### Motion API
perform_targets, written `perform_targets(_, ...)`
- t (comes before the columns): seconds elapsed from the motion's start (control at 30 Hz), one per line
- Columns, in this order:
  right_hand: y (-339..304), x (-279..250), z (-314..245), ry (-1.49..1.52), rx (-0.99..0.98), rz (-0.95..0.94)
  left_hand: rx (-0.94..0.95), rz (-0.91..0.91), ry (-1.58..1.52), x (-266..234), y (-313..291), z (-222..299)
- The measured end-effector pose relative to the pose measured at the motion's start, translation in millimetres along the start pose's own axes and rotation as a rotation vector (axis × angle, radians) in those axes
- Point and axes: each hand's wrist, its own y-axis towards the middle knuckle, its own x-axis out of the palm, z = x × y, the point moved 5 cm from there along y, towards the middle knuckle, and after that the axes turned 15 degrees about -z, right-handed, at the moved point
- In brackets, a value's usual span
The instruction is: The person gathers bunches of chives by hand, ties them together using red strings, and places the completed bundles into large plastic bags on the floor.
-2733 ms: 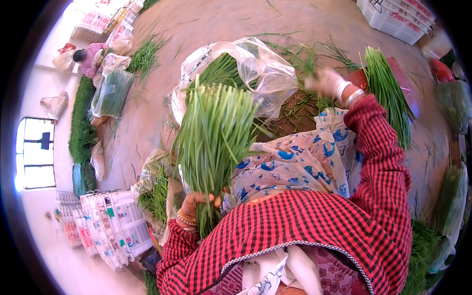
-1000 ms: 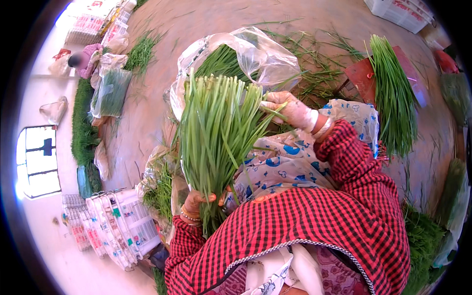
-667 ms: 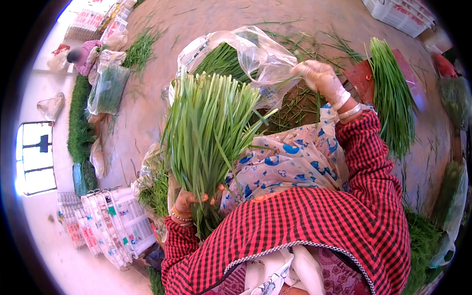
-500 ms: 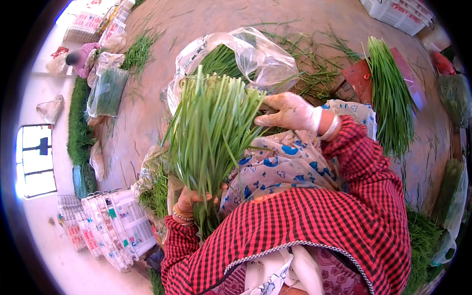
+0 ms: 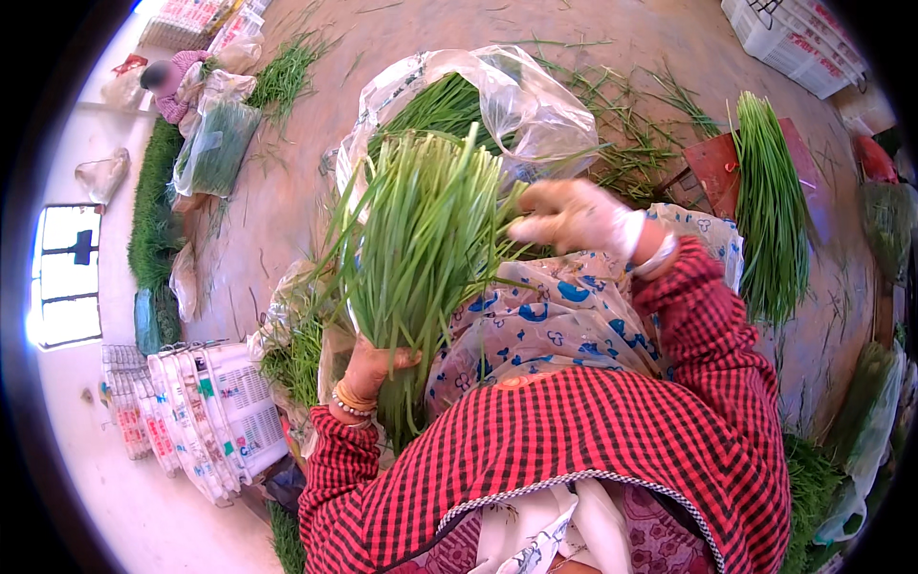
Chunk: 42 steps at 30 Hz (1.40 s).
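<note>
A thick bunch of long green chives [image 5: 416,239] stands upright before me, its paler cut ends uppermost. My left hand [image 5: 378,368], with beads and a bangle at the wrist, is closed around the lower part, where the leaves hang down past it. At the bunch's right edge is my right hand [image 5: 579,222], in a pale glove or wrap, its fingers reaching toward loose leaves. Thumb and forefinger look apart, though motion blurs them. Beneath lies a patterned plastic apron [image 5: 545,325] over my lap. Just beyond the bunch, a clear plastic bag [image 5: 545,105] holds more chives [image 5: 440,105].
Another bunch of chives [image 5: 765,210] lies across a red stool [image 5: 712,167] on my right. Loose stems [image 5: 631,134] litter the floor. White crates [image 5: 229,411] stand at left, others [image 5: 794,43] at far right. A person [image 5: 177,86] sits at far left beside bagged greens [image 5: 218,148].
My right hand has drawn slightly right, off the bunch's edge. My left hand has risen a little with the bunch, and the view has shifted.
</note>
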Motion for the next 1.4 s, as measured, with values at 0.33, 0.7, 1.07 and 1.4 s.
perform_targets(0.33,-10.4,-95.5,84.6,-0.396,0.085,0.520,0.042,0.009,0.295,-0.3,4.7,-6.6)
perform_targets(0.7,48.6,74.7,-61.8,-0.881,-0.657,-0.005,0.047,-0.124,0.440,17.9,25.3,-18.5)
perform_targets(1.07,17.8,-37.4,-42.2,-0.731,-0.629,0.399,-0.022,-0.085,0.325,20.5,23.2,-20.6)
perform_targets(1.4,8.7,-44.4,11.7,0.033,-0.322,0.118,0.104,0.077,0.399,5.8,14.0,-9.4)
